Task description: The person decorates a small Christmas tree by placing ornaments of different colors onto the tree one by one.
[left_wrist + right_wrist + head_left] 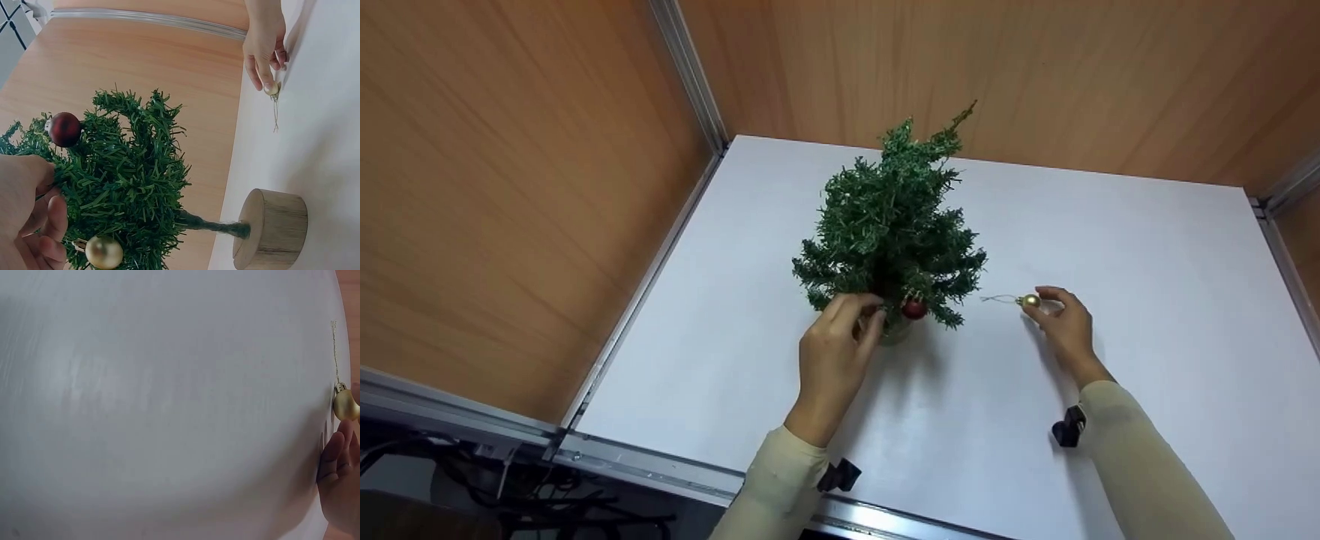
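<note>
A small artificial Christmas tree (889, 210) stands upright on the white table. My left hand (831, 349) is at its lower front branches, thumb and index finger curled round a branch tip partly hidden by the fingers. Just right of these fingers hangs a dark red bauble (914, 309). In the left wrist view, a gold bauble (104, 252) hangs among the branches near the same hand. Off to the tree's right, my right hand (1067, 328) pinches another gold bauble (1031, 301) between thumb and index finger. Its thin thread loop (997, 298) points toward the tree.
The tree's trunk rises from a round wooden base (281, 225). Wood-grain panels (997, 75) enclose the white table (1155, 255) at the back and sides. A metal rail (660, 472) runs along the front edge, with dark cables (547, 495) below at the left.
</note>
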Motion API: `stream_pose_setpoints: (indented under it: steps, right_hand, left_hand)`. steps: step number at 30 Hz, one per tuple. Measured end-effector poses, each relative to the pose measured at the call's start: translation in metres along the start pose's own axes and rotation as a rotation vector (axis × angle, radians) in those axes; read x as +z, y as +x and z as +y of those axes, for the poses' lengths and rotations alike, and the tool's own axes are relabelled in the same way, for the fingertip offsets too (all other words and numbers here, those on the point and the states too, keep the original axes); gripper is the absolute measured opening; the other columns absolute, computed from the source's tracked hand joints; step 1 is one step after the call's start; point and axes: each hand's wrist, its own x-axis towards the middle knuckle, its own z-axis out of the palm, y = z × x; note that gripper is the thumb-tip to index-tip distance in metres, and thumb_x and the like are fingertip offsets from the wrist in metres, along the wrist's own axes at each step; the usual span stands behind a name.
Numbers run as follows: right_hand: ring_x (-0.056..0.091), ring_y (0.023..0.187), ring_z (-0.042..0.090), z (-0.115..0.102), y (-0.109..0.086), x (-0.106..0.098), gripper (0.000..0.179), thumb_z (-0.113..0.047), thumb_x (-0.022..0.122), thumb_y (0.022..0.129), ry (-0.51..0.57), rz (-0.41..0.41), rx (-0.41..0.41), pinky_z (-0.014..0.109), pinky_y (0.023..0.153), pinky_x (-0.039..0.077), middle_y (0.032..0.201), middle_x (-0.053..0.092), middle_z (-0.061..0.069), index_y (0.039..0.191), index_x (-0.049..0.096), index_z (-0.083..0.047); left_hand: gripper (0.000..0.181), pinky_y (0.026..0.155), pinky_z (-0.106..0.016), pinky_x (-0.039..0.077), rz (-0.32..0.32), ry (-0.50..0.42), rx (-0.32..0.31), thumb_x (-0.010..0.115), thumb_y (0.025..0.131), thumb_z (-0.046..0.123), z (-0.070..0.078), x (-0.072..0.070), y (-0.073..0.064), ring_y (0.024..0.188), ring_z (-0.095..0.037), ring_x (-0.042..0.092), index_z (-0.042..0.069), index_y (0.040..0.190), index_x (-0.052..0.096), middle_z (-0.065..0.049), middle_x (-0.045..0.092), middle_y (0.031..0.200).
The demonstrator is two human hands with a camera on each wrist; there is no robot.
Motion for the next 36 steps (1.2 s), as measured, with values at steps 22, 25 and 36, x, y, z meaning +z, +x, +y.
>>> stream_pose_setpoints:
  steps: [22, 25, 36]
  right_hand:
    - [0.052, 0.098, 0.019, 0.0004, -0.0003, 0.0037, 0.036, -0.025, 0.067, 0.082, -0.075, 0.009, 0.020, 0.032, 0.077, 0.038, 0.107, 0.059, 0.005, 0.113, 0.059, -0.009]
    - [0.051, 0.097, 0.019, 0.0005, -0.0003, 0.0041, 0.036, -0.025, 0.067, 0.082, -0.072, 0.013, 0.024, 0.032, 0.077, 0.037, 0.107, 0.059, 0.005, 0.112, 0.059, -0.009]
    - [0.054, 0.084, 0.014, -0.0002, 0.0011, 0.0076, 0.032, -0.024, 0.067, 0.082, -0.036, 0.044, 0.025, 0.017, 0.055, 0.044, 0.103, 0.060, 0.005, 0.109, 0.062, -0.009]
  left_hand:
    - [0.011, 0.051, -0.015, 0.040, -0.006, 0.007, -0.003, 0.058, 0.088, 0.025, 0.0008, -0.0014, -0.0042, 0.061, 0.000, 0.050, 0.019, 0.097, 0.063, 0.010, 0.057, 0.084]
    - [0.011, 0.052, -0.015, 0.041, -0.013, 0.012, 0.001, 0.057, 0.088, 0.025, 0.0005, -0.0012, -0.0041, 0.061, 0.000, 0.049, 0.019, 0.097, 0.062, 0.009, 0.057, 0.085]
    - [0.011, 0.053, -0.015, 0.041, -0.001, 0.010, 0.005, 0.057, 0.088, 0.024, -0.0016, 0.0003, -0.0021, 0.063, 0.000, 0.049, 0.019, 0.096, 0.062, 0.009, 0.057, 0.084]
